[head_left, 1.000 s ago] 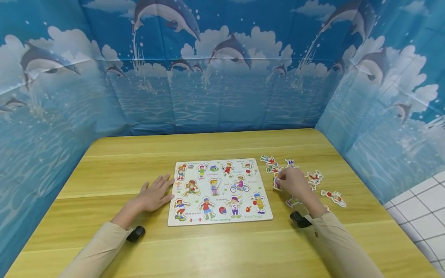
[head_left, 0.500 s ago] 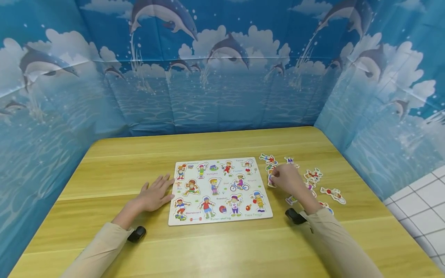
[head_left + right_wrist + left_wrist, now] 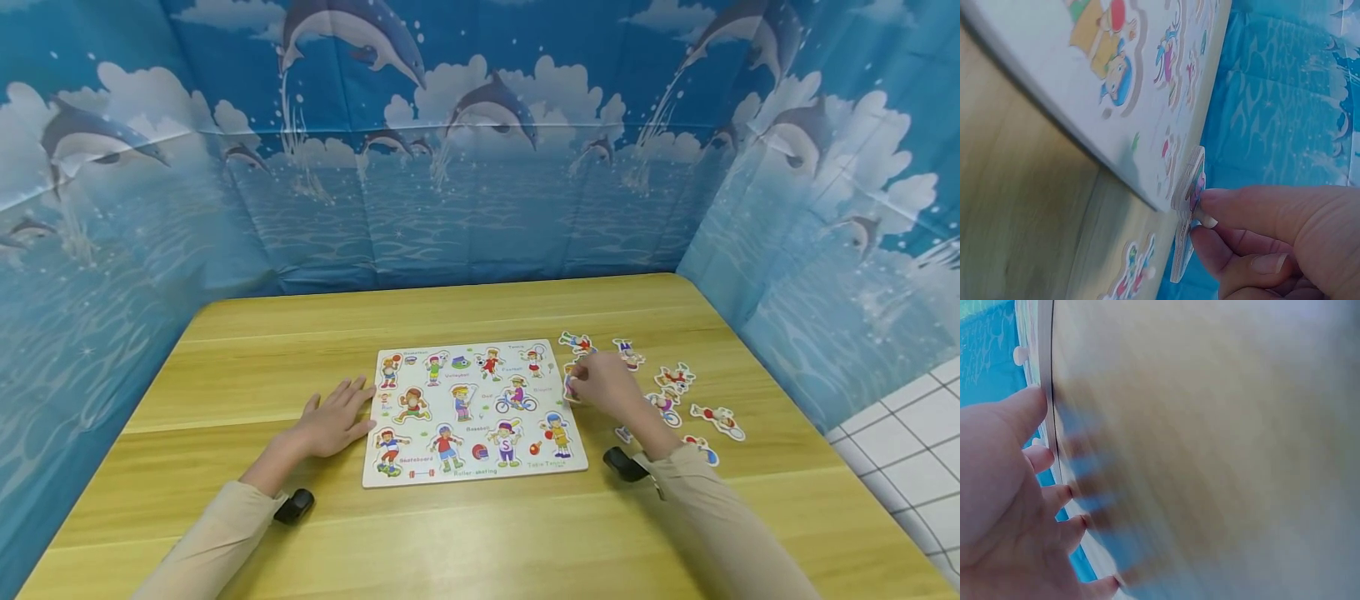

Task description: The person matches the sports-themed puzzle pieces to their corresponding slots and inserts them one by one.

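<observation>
My left hand (image 3: 333, 421) lies palm down on the table with its fingers spread, fingertips right at the left edge of a white puzzle board (image 3: 441, 421). The left wrist view has those fingers (image 3: 1057, 497) along the board's side. Beyond the board's right edge, my right hand (image 3: 609, 387) pinches a flat cut-out puzzle piece (image 3: 1186, 209) by its small white knob (image 3: 1207, 220), between thumb and fingers. The piece is tilted on edge in the right wrist view, beside the board's corner. The board bears printed sports figures inside cut-out outlines.
Several loose figure pieces lie right of the board: a racket player (image 3: 717, 421), a cyclist (image 3: 664, 408), a red figure (image 3: 675, 379) and one at the back (image 3: 577, 342). A wood-grain table (image 3: 465, 542) carries everything. Blue dolphin cloth (image 3: 480, 217) hangs behind.
My right hand has moved left toward the board with the pinched puzzle piece, uncovering loose pieces such as the cyclist. My left hand has stayed in place.
</observation>
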Demonstrator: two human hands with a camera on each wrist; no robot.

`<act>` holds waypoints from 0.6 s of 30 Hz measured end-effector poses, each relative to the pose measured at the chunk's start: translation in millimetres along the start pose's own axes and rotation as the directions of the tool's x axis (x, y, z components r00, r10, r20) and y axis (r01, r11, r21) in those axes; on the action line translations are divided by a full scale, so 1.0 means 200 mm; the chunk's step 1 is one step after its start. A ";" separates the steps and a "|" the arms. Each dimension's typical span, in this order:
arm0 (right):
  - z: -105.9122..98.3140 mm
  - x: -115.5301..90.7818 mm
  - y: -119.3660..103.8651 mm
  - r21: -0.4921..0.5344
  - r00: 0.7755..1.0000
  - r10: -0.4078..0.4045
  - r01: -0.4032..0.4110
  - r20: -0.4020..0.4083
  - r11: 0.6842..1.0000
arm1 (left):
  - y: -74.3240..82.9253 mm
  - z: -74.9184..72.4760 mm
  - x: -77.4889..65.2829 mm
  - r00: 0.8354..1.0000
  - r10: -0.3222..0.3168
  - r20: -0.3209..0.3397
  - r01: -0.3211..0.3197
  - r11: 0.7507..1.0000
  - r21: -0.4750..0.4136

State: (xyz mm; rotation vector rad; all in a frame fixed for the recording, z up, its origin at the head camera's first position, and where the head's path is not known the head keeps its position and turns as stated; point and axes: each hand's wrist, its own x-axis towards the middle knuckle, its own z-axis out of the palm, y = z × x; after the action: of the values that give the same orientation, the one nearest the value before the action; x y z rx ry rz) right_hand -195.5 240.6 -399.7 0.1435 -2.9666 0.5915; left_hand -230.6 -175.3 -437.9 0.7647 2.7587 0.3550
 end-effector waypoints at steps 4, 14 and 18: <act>0.00 0.01 -0.03 -0.003 1.000 -0.004 0.004 -0.003 1.000 | 0.00 0.00 0.00 1.000 -0.002 0.013 0.002 1.000 -0.005; 0.01 0.03 -0.07 -0.007 1.000 -0.002 0.002 -0.004 1.000 | 0.00 0.00 0.00 1.000 -0.007 0.014 0.007 1.000 -0.001; 0.01 0.04 -0.09 -0.009 1.000 -0.011 0.011 -0.002 1.000 | 0.00 0.00 0.01 1.000 -0.006 0.011 0.006 1.000 0.003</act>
State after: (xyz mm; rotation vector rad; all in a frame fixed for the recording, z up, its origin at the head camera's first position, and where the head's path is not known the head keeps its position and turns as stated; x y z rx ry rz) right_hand -201.5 221.5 -394.2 0.1583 -2.9636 0.5770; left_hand -231.6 -174.4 -437.2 0.7566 2.7512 0.3445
